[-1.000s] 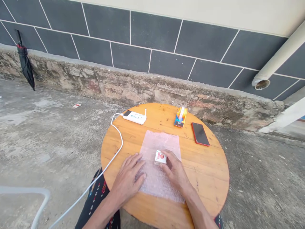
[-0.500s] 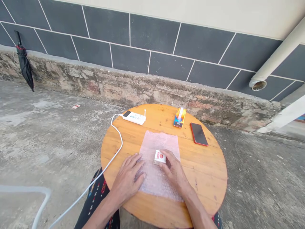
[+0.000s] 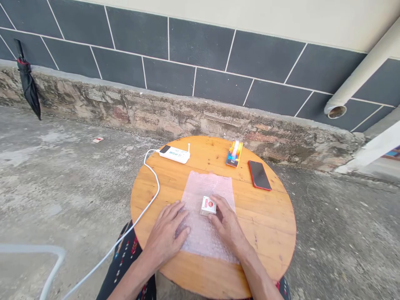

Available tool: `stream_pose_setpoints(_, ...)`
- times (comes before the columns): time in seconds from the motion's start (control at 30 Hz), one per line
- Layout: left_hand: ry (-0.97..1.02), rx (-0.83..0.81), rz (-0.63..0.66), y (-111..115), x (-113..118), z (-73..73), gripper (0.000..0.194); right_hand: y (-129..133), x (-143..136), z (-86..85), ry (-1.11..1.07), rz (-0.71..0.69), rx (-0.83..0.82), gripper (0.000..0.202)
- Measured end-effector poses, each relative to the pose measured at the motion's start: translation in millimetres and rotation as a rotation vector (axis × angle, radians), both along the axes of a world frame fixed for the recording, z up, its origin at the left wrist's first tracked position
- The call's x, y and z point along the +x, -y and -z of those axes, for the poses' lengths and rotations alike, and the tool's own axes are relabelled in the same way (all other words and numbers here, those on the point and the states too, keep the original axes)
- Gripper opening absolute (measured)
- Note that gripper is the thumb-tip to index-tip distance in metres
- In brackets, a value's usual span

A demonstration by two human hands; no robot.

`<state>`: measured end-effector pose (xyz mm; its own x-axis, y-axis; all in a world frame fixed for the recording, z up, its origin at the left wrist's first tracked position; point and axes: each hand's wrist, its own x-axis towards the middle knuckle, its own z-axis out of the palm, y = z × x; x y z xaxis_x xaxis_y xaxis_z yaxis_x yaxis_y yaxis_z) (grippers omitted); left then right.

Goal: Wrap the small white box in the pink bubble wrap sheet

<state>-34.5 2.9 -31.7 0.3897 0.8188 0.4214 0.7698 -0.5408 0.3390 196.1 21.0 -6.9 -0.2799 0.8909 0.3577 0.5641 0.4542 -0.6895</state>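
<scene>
Two bare hands over one round wooden table [image 3: 268,233]. One pinkish bubble-wrap sheet [image 3: 208,239] lies flat, reaching toward the near edge. On its middle stands one small white box [image 3: 208,205]; the right hand [image 3: 227,223] has thumb and forefinger closed on its right side. The left hand [image 3: 167,229] lies palm down, fingers slightly spread, grasping nothing, fingertips at the sheet's left edge. Near the table's far edge: one white device [image 3: 175,154] with one cable at left, one tape dispenser [image 3: 234,154] right of centre. One red-edged phone [image 3: 260,175] lies toward the right edge. The box's red print and the device's blue lettering are too small to read.
</scene>
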Motion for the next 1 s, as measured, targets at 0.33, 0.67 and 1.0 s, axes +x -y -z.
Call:
stream_pose_setpoints(0.33,0.026,0.009,0.001,0.5,0.5,-1.9,0.035,-0.3,0.1,-0.3,0.002,0.001,0.023,0.050)
stream_pose_setpoints(0.67,0.017,-0.009,-0.002,0.8,0.7,-2.2,0.035,0.9,13.6,-11.5,-0.161,0.196,0.104,0.035)
stream_pose_setpoints(1.0,0.025,-0.005,0.002,1.0,-0.2,-0.4,0.035,8.6,20.4,-21.8,-0.359,0.357,0.079,0.030)
